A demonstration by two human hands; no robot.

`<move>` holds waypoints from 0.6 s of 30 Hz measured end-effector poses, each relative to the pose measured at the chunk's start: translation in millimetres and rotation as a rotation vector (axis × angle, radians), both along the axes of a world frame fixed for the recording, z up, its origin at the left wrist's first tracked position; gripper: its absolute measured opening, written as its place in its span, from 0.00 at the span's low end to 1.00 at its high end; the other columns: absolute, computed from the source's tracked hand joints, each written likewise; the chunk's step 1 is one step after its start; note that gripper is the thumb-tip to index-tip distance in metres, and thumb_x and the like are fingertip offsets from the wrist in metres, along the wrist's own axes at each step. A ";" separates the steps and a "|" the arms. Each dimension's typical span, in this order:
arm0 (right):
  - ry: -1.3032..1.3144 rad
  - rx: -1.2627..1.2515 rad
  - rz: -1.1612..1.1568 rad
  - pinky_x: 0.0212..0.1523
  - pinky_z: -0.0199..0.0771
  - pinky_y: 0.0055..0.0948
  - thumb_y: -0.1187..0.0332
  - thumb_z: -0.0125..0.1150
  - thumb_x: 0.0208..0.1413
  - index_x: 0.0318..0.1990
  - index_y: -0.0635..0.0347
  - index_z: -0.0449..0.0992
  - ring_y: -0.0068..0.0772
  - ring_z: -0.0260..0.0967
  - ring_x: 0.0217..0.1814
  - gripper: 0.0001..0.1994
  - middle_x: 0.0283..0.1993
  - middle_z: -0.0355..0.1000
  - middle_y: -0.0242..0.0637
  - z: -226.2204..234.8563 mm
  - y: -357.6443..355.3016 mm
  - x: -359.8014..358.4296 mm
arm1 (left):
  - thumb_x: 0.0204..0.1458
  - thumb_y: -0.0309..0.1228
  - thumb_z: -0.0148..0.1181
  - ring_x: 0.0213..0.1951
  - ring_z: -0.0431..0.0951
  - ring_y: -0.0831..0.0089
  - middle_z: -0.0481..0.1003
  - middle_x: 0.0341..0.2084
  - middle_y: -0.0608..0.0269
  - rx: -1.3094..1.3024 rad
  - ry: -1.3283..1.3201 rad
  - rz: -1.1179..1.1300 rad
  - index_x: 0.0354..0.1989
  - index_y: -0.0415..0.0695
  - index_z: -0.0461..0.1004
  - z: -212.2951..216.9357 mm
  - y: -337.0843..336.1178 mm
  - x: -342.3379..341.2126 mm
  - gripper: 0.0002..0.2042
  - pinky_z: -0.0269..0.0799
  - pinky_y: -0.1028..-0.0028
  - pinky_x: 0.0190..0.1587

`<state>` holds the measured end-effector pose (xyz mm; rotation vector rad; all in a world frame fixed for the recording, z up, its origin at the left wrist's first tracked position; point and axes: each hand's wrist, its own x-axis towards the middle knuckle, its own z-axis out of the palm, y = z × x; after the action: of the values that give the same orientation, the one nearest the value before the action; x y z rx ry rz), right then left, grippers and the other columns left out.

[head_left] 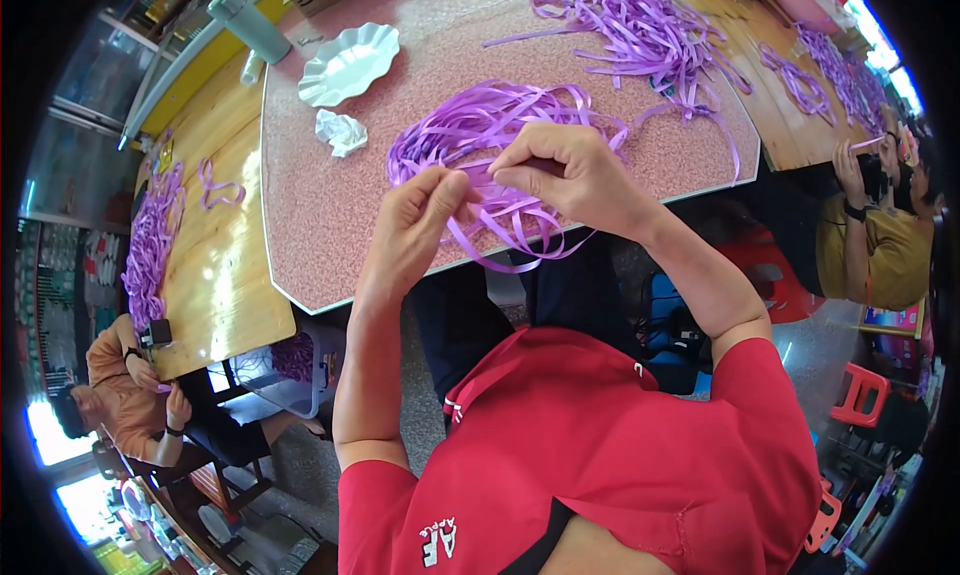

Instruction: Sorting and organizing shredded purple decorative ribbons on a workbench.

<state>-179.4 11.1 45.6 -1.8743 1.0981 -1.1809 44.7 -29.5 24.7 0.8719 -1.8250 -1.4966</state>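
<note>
- Spanning most of the upper view: pink speckled desk with a pale edge, flanked by wooden desk on the person's left and a second wooden surface at upper right.
- Far ribbon heap: loose purple strips spread across the back of the pink desk, well apart from the hands.
- Near ribbon bundle: purple strips lying in looped form at the front edge of the pink desk, directly under and behind both hands; several ends hang over the edge.
- Right hand: fingers curled shut, pinching strands of the near ribbon bundle between thumb and fingertips.
- Left hand: fingers closed, thumb pressed to forefinger on the same strands, just beside the right hand.
- White scalloped dish: on the pink desk, back left, near the corner.
- Crumpled white paper: just in front of the dish, left of the bundle.
- Other people sit at lower left and far right.
</note>
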 end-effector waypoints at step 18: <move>0.244 -0.356 -0.053 0.33 0.73 0.28 0.80 0.65 0.51 0.36 0.65 0.77 0.33 0.73 0.33 0.05 0.33 0.73 0.38 7.0 2.7 -3.6 | 0.67 0.53 0.40 0.34 0.72 0.72 0.71 0.24 0.64 0.090 0.292 0.303 0.25 0.40 0.71 -20.4 18.8 -32.4 0.29 0.67 0.72 0.44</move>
<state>-183.0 13.8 52.6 -2.3244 1.1281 -1.2668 12.3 -10.7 4.3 0.8759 -1.3594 -1.4335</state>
